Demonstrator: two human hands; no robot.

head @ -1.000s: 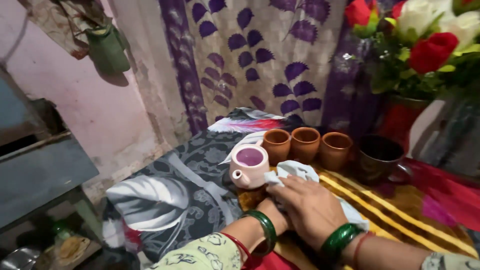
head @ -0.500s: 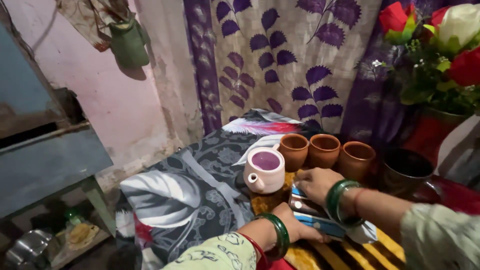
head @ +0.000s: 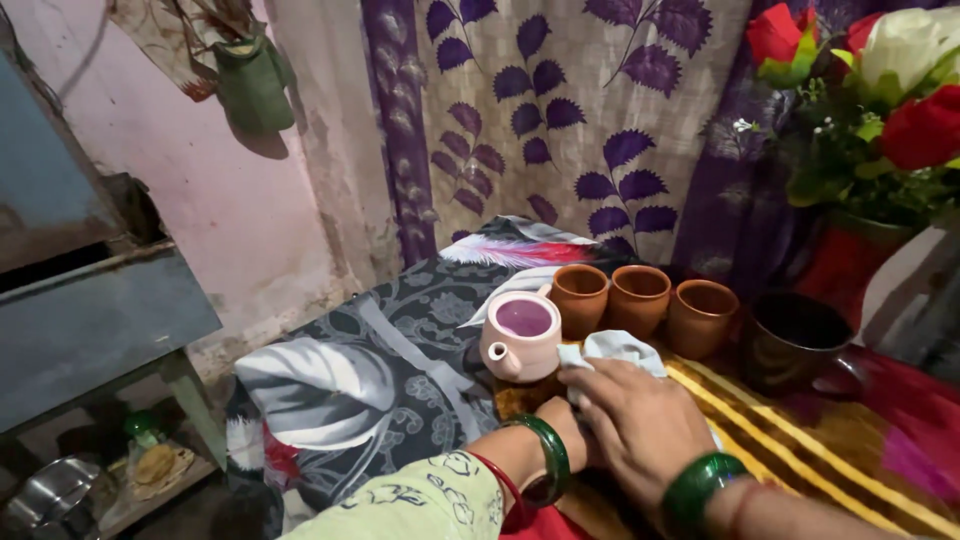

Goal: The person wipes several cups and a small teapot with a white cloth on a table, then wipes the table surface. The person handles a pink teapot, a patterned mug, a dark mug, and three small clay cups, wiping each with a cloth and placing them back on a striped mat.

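Note:
My right hand (head: 640, 425) lies palm down on a white cloth (head: 622, 348) and presses it onto the yellow-striped table cover (head: 800, 450), its fingertips close to a pink teapot (head: 520, 335) with no lid. My left hand (head: 572, 425) is tucked under the right one near the teapot's base. Only its wrist with a green bangle shows clearly, and its fingers are hidden. Just behind the cloth stands a row of three brown clay cups (head: 638, 298).
A dark metal cup (head: 795, 340) stands right of the clay cups, in front of a red vase (head: 850, 260) of red and white flowers (head: 880, 90). Grey leaf-patterned fabric (head: 340, 370) covers the table's left side. A blue metal cabinet (head: 90, 320) stands at far left, a purple-leaf curtain (head: 560, 110) behind.
Half a second ago my right hand was raised near the cups over a striped flat object that my left hand held. Now the right hand is down, flat on the white cloth.

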